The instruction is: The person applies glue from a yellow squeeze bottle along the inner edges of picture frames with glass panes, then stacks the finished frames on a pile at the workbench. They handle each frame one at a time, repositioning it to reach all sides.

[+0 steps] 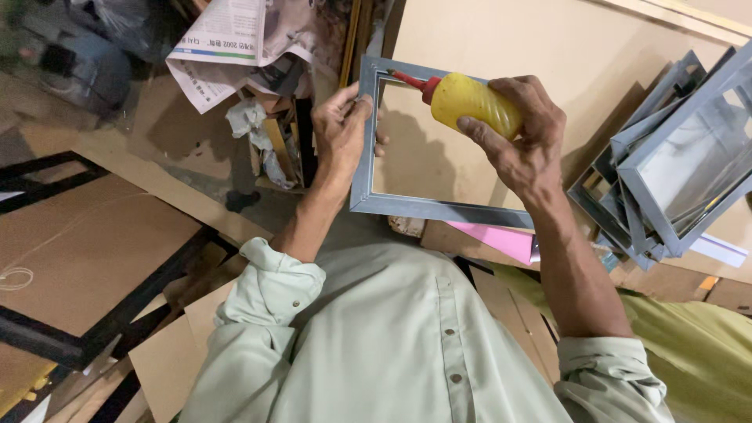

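Over on the far left there's a crumpled newspaper (235,39) lying on a heap of scraps, with flat cardboard sheets (86,251) spread below it nearer the person. Moving right, the left hand (341,133) is closed around the left side rail of a grey picture frame (439,210), thumb and fingers pinching it near the upper left corner. The frame is a plain metal-looking rectangle, empty in the middle so you see the brown board (564,55) through it. It sits tilted a bit, its near rail running left to right across the view, held just above the person's pale green shirt.

Right hand (521,141) is wrapped around a yellow squeeze bottle (470,102), fingers curled over its body. Bottle is ribbed plastic with a red nozzle, lying nearly horizontal, long axis left-right, nozzle aimed left at the frame's far left corner, the tip right at the rail. A pink sheet (501,239) peeks out under the frame's near rail. Far right there's a stack of more grey frames (674,172) leaning on the board, well apart from the hands
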